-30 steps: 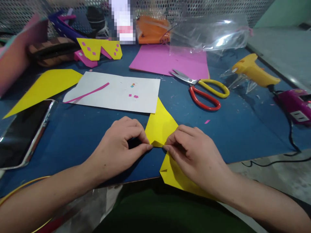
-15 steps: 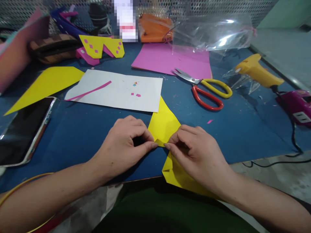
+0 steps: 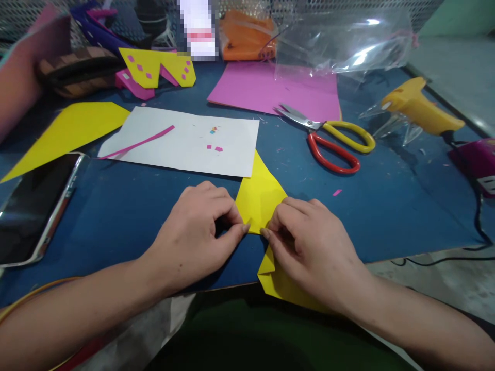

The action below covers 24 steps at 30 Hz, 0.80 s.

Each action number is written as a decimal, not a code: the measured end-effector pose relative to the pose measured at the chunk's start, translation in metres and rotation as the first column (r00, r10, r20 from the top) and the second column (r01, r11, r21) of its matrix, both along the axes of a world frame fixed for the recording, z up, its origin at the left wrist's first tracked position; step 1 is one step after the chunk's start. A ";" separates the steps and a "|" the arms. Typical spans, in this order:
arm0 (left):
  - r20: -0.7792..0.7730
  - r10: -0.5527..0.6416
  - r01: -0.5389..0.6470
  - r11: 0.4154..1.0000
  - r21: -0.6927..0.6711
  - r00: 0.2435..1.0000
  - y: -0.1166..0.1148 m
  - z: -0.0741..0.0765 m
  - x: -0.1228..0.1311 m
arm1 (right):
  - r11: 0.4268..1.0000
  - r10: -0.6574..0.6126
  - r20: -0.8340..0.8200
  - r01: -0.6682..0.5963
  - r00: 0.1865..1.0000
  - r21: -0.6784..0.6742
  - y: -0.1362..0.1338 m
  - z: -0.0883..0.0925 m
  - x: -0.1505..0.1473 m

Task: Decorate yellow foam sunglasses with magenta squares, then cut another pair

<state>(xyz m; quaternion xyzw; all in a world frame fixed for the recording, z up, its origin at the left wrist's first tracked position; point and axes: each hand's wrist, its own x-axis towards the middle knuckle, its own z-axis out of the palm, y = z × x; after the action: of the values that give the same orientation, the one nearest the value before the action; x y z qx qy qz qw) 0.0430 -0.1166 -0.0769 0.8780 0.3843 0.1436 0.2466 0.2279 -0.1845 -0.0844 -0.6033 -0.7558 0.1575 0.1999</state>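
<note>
A piece of yellow paper [image 3: 260, 198] lies at the table's near edge, its far corner under a white sheet [image 3: 185, 139]. My left hand [image 3: 197, 229] pinches the left side of the paper's narrow part between thumb and index finger. Just to its right, my right hand [image 3: 319, 242] pinches the other side of the same narrow part. Below my right hand, a folded yellow section [image 3: 284, 286] hangs past the table edge. That hand hides where the two yellow sections meet, so I cannot tell how they join.
Scissors [image 3: 313, 126] with red and yellow handles lie beyond my right hand, near pink sheets [image 3: 278, 87]. A yellow glue gun [image 3: 421, 108] rests at the right. To the left are a phone [image 3: 38, 206], another yellow piece [image 3: 73, 126] and a pink-dotted yellow cutout [image 3: 143, 67].
The small raised fold between my fingertips now looks flatter. Both hands stay almost in place, with the fingers slightly shifted. The view has tilted a little.
</note>
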 end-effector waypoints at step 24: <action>-0.093 -0.042 0.048 0.996 0.073 0.995 0.000 -0.002 -0.001 | 0.996 0.084 -0.274 -0.084 0.958 0.009 -0.011 0.002 0.019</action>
<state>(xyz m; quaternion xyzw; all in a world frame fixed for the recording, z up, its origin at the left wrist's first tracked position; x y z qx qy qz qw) 0.0421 -0.1170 -0.0788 0.9007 0.3697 0.1118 0.1988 0.2465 -0.1957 -0.0825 -0.5434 -0.7456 0.2487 0.2949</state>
